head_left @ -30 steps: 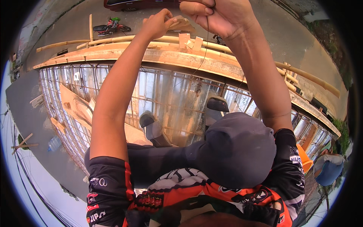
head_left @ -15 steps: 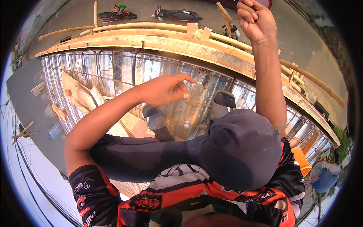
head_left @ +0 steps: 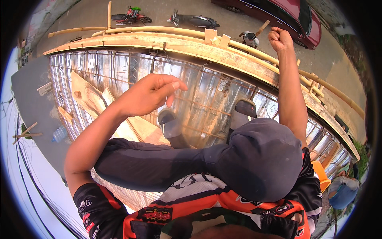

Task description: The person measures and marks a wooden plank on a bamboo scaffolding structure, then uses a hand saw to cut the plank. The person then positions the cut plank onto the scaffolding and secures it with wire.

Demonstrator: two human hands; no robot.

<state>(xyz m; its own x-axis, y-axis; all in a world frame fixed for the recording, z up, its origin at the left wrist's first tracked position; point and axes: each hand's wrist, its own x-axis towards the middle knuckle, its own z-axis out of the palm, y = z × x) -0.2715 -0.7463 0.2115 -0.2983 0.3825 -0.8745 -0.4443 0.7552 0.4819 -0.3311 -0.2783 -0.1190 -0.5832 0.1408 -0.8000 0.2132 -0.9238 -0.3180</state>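
My left hand (head_left: 153, 93) hovers over a grid of rusty rebar (head_left: 203, 105), its fingers loosely bent and apart, with nothing visible in them. Shiny corrugated metal sheets (head_left: 185, 75) lie under the bars. My right arm reaches out past a long timber edge beam (head_left: 183, 47). At its end my right hand (head_left: 280, 40) is closed in a fist; what it holds, if anything, is hidden. Nearby, a short wooden plank (head_left: 262, 28) stands up beside a person (head_left: 250, 38) on the ground below. My knees are bent, and my feet rest on the grid.
Bamboo poles (head_left: 159, 29) run outside the beam. Plywood pieces (head_left: 89, 93) lie on the grid at left. Below are two motorbikes (head_left: 131, 16) (head_left: 195, 20) and a dark red car (head_left: 278, 16). Another person (head_left: 340, 191) is at far right, near an orange object (head_left: 320, 175).
My left hand has drawn back leftward. My right hand sits lower in the picture, still closed. The plank beside the person below now tilts the other way. More of the red car shows.
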